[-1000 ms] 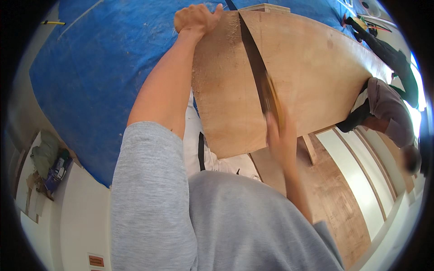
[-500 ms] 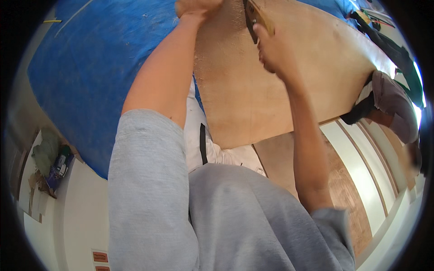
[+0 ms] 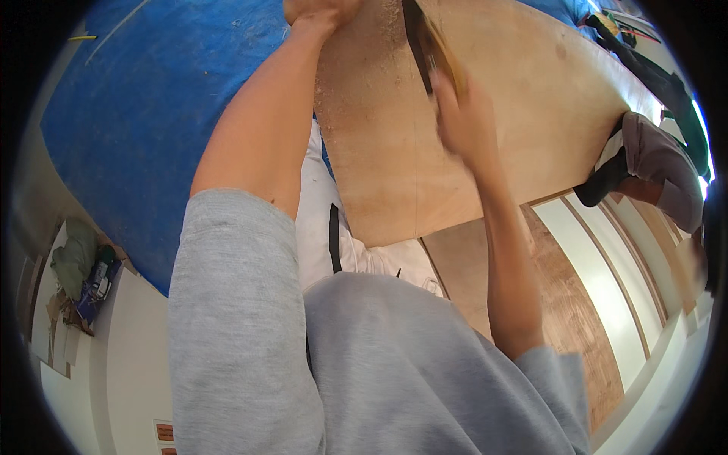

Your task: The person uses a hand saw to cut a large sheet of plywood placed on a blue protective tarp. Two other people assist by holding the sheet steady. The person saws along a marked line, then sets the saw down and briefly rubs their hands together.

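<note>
My right hand [image 3: 464, 117] is closed around the yellowish-brown handle of a handsaw [image 3: 447, 57]. The saw's dark blade stands on edge at a large tan plywood sheet [image 3: 523, 129], and its far end runs out of view at the top. A thin line on the wood continues from the blade toward me. At the sheet's left part, my left hand [image 3: 324, 9] rests on the board near its edge. The top of the picture cuts off its fingers. Sawdust [image 3: 371, 57] lies scattered on the wood between my hands.
A blue tarp [image 3: 152, 129] spreads under and left of the board. At the right, another person's lower leg [image 3: 660, 163] and dark-covered foot are beside the sheet. White panels with wooden strips [image 3: 588, 250] lie below right. Tools and bags [image 3: 95, 277] sit at the far left.
My right hand has pulled the saw a little toward me, and more of the blade shows. My left hand stays on the board; the whole view has shifted slightly.
</note>
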Demonstrator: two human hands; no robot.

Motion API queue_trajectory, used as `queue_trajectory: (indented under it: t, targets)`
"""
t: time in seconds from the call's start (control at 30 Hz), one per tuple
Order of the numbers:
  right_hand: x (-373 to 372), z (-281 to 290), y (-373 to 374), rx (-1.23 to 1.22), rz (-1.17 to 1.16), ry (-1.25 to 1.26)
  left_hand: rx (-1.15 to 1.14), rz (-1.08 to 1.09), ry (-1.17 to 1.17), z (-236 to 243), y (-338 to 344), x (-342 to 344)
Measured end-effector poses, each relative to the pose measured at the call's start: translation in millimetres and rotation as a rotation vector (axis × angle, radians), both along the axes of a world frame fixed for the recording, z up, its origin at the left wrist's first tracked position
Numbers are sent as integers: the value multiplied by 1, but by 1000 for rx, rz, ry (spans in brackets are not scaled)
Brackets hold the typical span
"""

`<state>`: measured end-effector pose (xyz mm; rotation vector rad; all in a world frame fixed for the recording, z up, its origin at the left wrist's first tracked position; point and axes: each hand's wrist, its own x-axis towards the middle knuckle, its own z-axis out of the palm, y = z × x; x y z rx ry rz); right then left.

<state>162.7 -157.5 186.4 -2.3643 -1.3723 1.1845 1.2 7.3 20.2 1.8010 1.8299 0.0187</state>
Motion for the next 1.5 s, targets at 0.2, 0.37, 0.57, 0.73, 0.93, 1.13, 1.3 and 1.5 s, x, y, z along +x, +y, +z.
queue_trajectory:
  t: [0.2, 0.37, 0.57, 0.73, 0.93, 1.13, 1.3, 1.5]
  targets:
    - [6, -13, 11, 89, -48, 164, -8, -27, -13, 13, 6, 1]
    - [-27, 166, -157, -229, -397, 111, 19, 11, 21, 10, 2, -4]
    - [-2, 98, -64, -218, -160, 80, 77, -6, -7, -1, 3, 4]
    - [24, -62, 67, -251, -187, 278, -12, -15, -16, 1, 6, 6]
    - [-8, 84, -84, -188, -263, 48, 70, -15, 69, -4, 7, 2]
    - [-14, 190, -128, -373, -354, 34, 40, 3, 50, 2, 5, 4]
    - [-1, 2, 22, 45, -140, 101, -11, -26, 54, 7, 9, 7]
    - [8, -9, 5, 25, -182, 214, 152, 18, 19, -14, 11, 10]
